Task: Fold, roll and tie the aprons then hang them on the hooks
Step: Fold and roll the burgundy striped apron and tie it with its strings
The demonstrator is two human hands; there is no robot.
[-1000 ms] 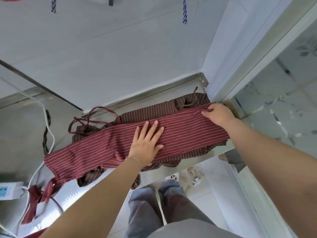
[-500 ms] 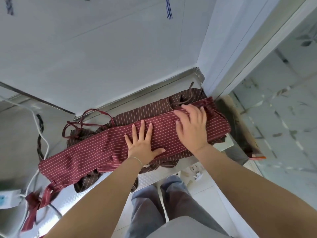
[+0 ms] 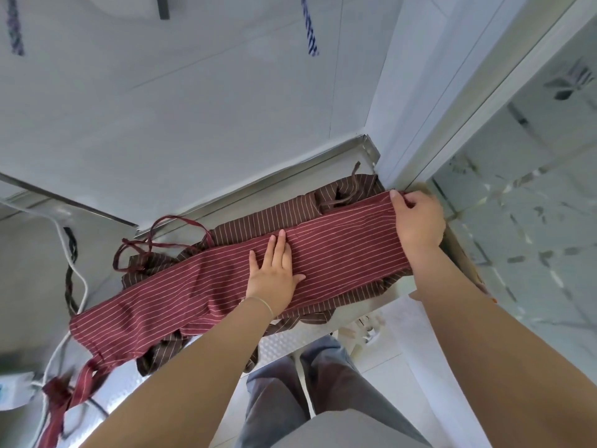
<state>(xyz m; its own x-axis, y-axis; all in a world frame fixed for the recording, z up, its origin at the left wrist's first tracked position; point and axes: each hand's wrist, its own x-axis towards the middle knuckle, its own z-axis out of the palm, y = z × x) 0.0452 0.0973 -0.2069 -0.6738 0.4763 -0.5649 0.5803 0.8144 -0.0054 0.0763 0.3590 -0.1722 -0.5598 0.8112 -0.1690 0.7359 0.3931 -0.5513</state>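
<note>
The red striped apron (image 3: 206, 286) lies folded into a long strip on the metal tabletop (image 3: 323, 189), running from about 8 o'clock up to 2 o'clock. Under it sits a brown striped apron (image 3: 265, 218), peeking out along the far edge and at the near side.

The left hand (image 3: 274, 273) lies flat on the middle of the red strip, fingers straight and close together, pressing it down. The right hand (image 3: 418, 218) is at the 2 o'clock end, fingers curled over the short edge of the red cloth — it looks like a pinch on that end.

This looks like the start of the roll. To do it well, I think the right hand should turn the end over tight and even, keeping both long edges lined up, while the left hand holds the strip still and slides back as the roll grows. The brown apron below could get dragged along — best to lift only the red one.

The red ties (image 3: 64, 392) hang off the tabletop at 8 o'clock, near a white cable (image 3: 80, 286). Two blue striped ties (image 3: 310, 33) hang on the wall at 12 o'clock.
</note>
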